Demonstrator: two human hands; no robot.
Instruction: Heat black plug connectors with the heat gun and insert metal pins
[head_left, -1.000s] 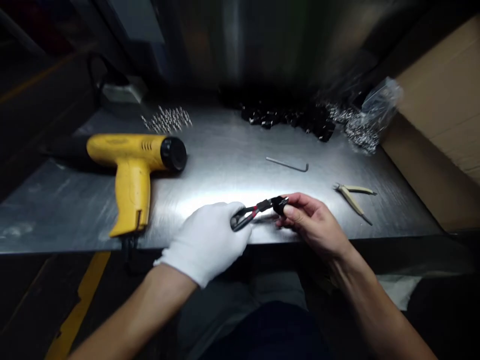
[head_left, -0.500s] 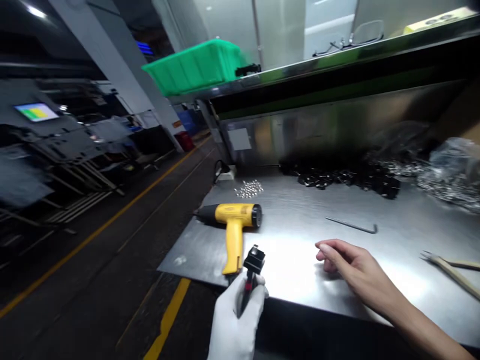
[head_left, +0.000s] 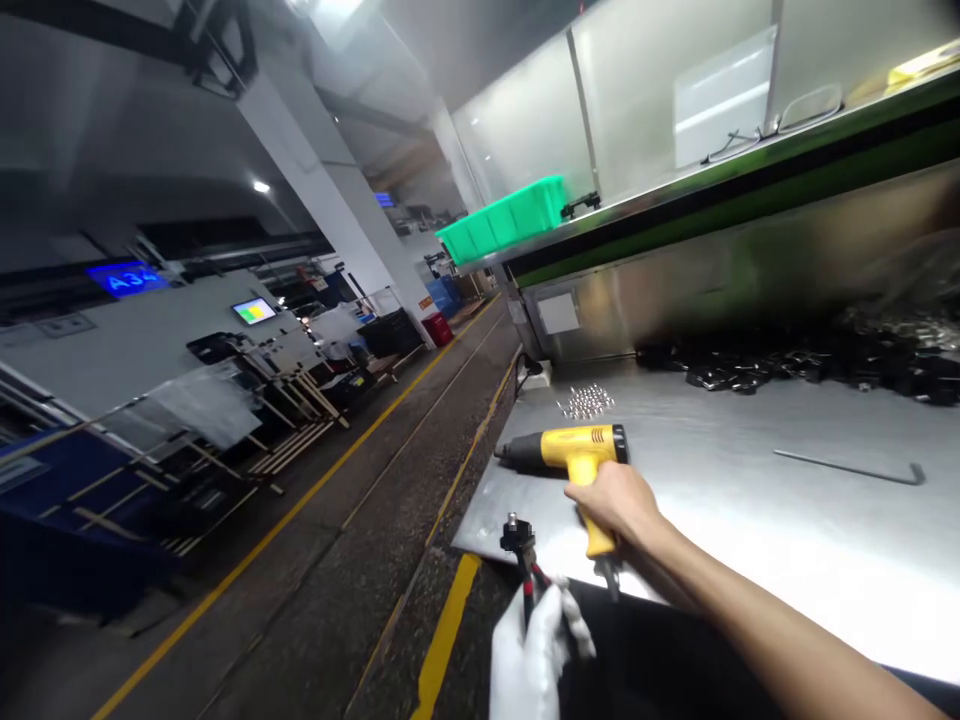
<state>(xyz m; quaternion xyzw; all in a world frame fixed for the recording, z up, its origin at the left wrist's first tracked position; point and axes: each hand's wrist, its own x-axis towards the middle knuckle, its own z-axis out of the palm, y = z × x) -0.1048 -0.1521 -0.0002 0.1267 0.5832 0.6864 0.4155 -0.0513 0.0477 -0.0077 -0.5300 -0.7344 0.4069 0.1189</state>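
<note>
My left hand (head_left: 536,640), in a white glove, is closed round pliers (head_left: 528,585) with black-and-red handles. At their upper end sits a small black block (head_left: 517,535) with a shiny metal piece on top; the pliers' jaws are hard to make out. My bare right hand (head_left: 616,497) is wrapped round the handle of a yellow heat gun (head_left: 574,443). The heat gun lies on the metal table (head_left: 697,450), its black nozzle pointing left past the table's edge.
Small shiny metal parts (head_left: 586,402) lie behind the heat gun, near a white power socket (head_left: 536,377). A hex key (head_left: 847,467) rests to the right. Black parts (head_left: 750,368) are heaped along the back. A green bin (head_left: 506,222) stands on the shelf above.
My right hand has moved left from above the table and closed on the heat gun's handle. The view has swung left, and my left hand still holds the pliers.
</note>
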